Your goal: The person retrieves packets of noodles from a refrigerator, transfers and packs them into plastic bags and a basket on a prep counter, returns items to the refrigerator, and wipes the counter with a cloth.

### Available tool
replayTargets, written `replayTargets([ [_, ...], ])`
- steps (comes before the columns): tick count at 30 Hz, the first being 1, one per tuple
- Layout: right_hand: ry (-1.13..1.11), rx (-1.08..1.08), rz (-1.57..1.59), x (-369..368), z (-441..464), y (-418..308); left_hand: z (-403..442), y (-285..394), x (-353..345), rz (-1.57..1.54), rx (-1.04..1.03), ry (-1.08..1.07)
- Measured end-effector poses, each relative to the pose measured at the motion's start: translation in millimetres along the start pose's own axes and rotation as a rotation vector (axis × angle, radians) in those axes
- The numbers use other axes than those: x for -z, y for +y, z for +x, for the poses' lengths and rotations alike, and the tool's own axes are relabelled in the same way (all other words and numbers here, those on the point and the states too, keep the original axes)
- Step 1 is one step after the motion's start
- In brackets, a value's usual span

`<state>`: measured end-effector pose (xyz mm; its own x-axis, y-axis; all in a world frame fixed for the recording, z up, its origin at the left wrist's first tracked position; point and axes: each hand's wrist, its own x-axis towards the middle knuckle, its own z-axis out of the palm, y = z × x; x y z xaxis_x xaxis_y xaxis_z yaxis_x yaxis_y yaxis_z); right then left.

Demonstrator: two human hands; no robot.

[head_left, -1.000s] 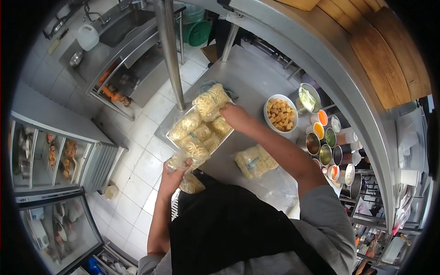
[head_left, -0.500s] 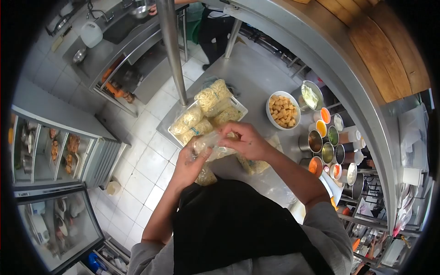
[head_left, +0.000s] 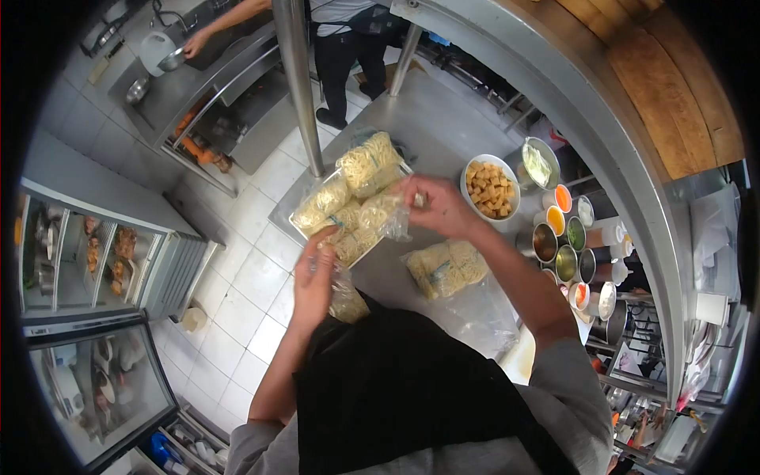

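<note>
Clear noodle bags everywhere here. One bag [head_left: 381, 212] is gripped by its loose plastic end in the right hand [head_left: 443, 207], with the fingers pinched narrow on it. It's held over the near right side of the white tray [head_left: 406, 168], though whether it's resting on the bags below can't be told. Lower down, a second bag [head_left: 346, 301] is held by the left hand [head_left: 314, 289], fingers curled round its plastic top, and it's hanging right by the black apron [head_left: 396, 380].

The tray itself is pretty much packed with more noodle bags, and it's been set on the steel counter [head_left: 439, 127] near the corner, just beside the metal post [head_left: 297, 95]. Another bag [head_left: 446, 269] is lying flat on the counter, to the right of the tray, with some loose plastic [head_left: 483, 321] spread next to it.

Further right, brown cubes are piled in a white bowl [head_left: 491, 190], with pale shredded greens in a metal pot [head_left: 538, 165] just beside it. Over at the sink [head_left: 226, 47], a metal bowl [head_left: 171, 60] is held in a co-worker's hand [head_left: 195, 43].
</note>
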<state>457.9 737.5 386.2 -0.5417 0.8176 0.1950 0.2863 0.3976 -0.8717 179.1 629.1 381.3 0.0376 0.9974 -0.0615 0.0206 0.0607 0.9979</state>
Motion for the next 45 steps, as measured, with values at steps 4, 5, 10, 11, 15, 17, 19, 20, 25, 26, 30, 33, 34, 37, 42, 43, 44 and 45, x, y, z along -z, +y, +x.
replayTargets([
  [4,-0.030,0.219,-0.179,10,31,54,1,-9,16,-0.199,0.100,0.156],
  [5,-0.058,0.257,-0.232,6,35,68,0,-6,17,-0.204,0.105,0.180],
  [10,-0.076,0.478,-0.754,2,46,69,-8,-13,15,-0.237,0.153,0.228],
  [11,-0.060,0.421,-0.792,0,43,69,-10,-14,14,-0.249,0.164,0.225],
  [15,-0.029,0.278,-0.812,-7,36,76,-11,-13,7,-0.244,0.170,0.183],
  [17,-0.050,0.266,-0.758,-13,35,84,-9,-12,5,-0.263,0.167,0.161],
  [19,-0.083,0.264,-0.710,-17,34,91,-7,-8,4,-0.310,0.174,0.142],
  [20,-0.097,0.225,-0.721,-18,37,95,-6,-4,3,-0.340,0.195,0.129],
  [25,-0.246,-0.019,-0.807,-14,50,92,17,20,-20,-0.287,0.171,0.163],
  [26,-0.178,0.005,-0.720,-9,47,82,23,36,-26,-0.298,0.201,0.142],
  [30,-0.092,-0.284,0.102,6,-1,-36,77,29,-50,-0.410,0.142,0.194],
  [33,0.086,-0.188,-0.028,-20,-22,-53,99,51,-75,-0.536,0.201,0.142],
  [34,0.156,-0.170,-0.114,-24,-23,-59,106,55,-86,-0.529,0.173,0.115],
  [37,0.435,-0.269,0.216,-25,-19,-23,105,78,-90,-0.382,-0.040,-0.046],
  [42,0.613,-0.186,0.274,-27,-23,-33,97,42,-49,0.127,-0.072,-0.335],
  [43,0.591,-0.187,0.238,-29,-26,-31,86,44,-45,0.073,0.108,-0.440],
  [44,0.564,-0.186,0.202,-30,-27,-29,76,50,-45,0.005,0.218,-0.563],
  [45,0.535,-0.160,0.215,-33,-30,-26,70,41,-49,-0.133,0.241,-0.522],
])
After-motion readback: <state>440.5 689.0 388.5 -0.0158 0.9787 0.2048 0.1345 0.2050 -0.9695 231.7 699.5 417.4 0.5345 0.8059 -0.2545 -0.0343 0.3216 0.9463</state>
